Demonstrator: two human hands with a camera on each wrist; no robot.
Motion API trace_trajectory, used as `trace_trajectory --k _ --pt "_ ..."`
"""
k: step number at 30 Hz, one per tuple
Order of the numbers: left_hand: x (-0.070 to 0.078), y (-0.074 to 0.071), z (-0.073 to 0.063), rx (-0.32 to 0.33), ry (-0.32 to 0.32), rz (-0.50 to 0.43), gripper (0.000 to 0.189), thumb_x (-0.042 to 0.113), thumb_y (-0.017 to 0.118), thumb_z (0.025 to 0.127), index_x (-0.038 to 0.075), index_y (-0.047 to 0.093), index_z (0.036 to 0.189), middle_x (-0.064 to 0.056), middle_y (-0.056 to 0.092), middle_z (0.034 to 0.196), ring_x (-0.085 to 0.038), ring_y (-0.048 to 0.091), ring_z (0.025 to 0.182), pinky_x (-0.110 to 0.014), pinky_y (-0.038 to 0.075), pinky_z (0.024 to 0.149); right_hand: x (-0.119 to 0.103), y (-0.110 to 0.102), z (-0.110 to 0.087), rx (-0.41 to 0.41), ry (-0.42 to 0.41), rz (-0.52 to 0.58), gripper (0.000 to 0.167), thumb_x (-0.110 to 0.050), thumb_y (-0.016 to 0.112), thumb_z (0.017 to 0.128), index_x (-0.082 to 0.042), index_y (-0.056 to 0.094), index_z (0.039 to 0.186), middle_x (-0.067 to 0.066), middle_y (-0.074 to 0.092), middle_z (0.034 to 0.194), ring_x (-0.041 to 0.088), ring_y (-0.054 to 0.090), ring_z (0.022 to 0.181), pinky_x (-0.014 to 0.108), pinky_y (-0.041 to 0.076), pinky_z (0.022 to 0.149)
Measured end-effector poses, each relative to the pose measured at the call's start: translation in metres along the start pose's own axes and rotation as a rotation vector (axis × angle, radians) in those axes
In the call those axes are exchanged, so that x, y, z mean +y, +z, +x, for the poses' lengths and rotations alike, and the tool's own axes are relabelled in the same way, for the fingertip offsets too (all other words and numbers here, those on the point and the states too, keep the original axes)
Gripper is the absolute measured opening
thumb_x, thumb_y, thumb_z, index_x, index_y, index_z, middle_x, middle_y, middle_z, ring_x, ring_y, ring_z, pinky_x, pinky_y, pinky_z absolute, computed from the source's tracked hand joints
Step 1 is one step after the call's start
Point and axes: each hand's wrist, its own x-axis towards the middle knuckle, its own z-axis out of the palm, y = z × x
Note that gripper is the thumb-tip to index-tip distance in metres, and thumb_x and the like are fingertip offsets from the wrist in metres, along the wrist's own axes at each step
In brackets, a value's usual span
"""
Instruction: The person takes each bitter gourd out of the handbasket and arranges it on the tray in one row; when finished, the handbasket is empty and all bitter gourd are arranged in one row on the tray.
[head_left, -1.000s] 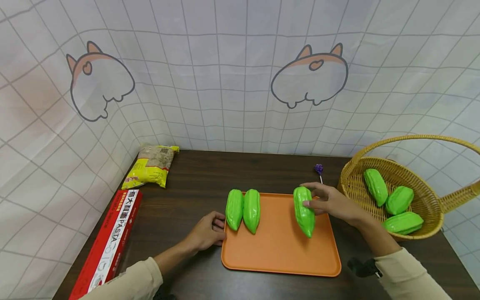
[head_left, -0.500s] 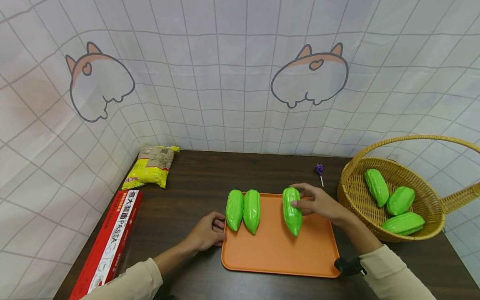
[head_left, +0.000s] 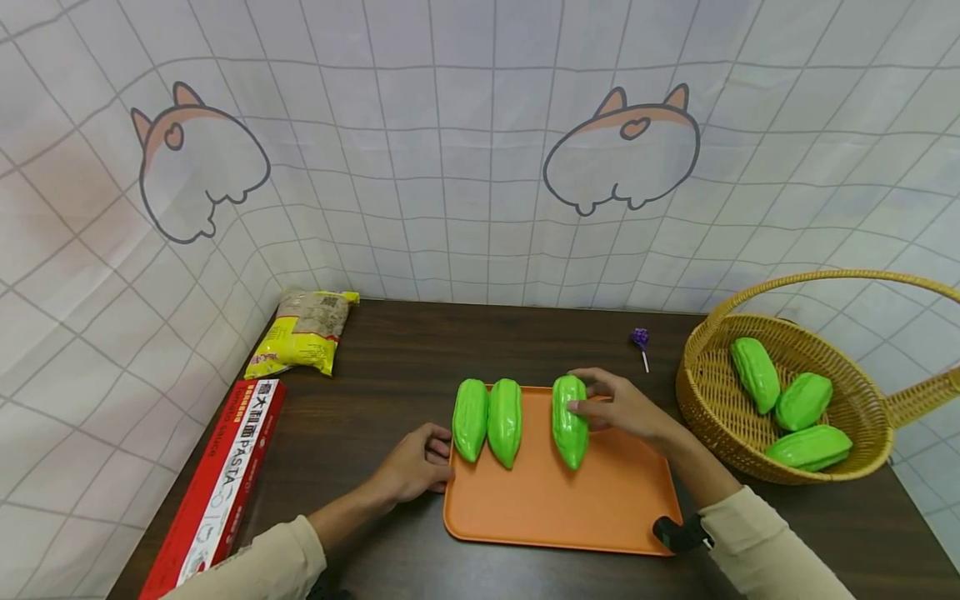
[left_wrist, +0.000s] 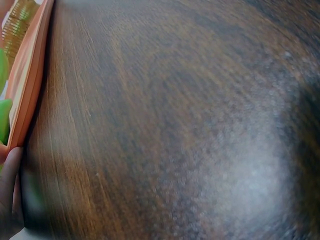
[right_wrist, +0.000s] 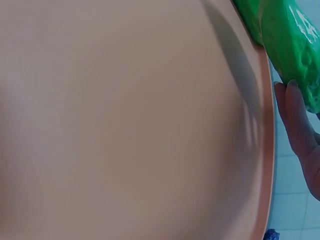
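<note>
Right hand [head_left: 618, 408] pinches a green vegetable [head_left: 569, 433] over the tray [head_left: 540, 508], its length running far-to-near; left hand [head_left: 412, 463] grips the tray's left rim.

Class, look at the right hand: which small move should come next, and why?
Probably ease the held green piece left and down beside the green pair on the tray: the right hand grips it, seemingly raised, and a gap separates it from that pair.
</note>
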Motion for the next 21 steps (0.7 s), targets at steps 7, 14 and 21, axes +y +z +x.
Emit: trace_trajectory --k 7,14,21 --pt "-0.003 0.001 0.004 -0.001 -0.002 0.010 0.057 -0.002 0.071 0.074 -0.002 0.053 0.128 -0.014 0.056 0.109 -0.020 0.061 0.089 -0.033 0.063 0.065 0.001 0.010 0.007 0.010 0.019 0.048 0.069 -0.027 0.069 0.095 -0.005 0.037 0.152 0.024 0.055 0.119 0.023 0.069 0.093 0.043 0.063 0.083" --pt "-0.001 0.001 0.003 0.007 0.000 0.004 0.057 -0.003 0.071 0.074 -0.002 0.053 0.128 -0.014 0.056 0.108 -0.020 0.061 0.088 -0.033 0.063 0.064 0.001 0.021 0.014 0.020 0.030 0.050 0.069 -0.028 0.070 0.094 -0.006 0.037 0.152 0.025 0.054 0.123 0.022 0.069 0.093 0.044 0.063 0.082" --pt "0.000 0.001 0.001 0.013 0.003 -0.001 0.057 -0.004 0.071 0.073 -0.002 0.054 0.128 -0.015 0.056 0.108 -0.020 0.061 0.087 -0.034 0.063 0.063 0.001 0.029 0.020 0.031 0.038 0.051 0.070 -0.027 0.068 0.096 -0.004 0.035 0.153 0.025 0.054 0.125 0.020 0.068 0.095 0.043 0.062 0.085"
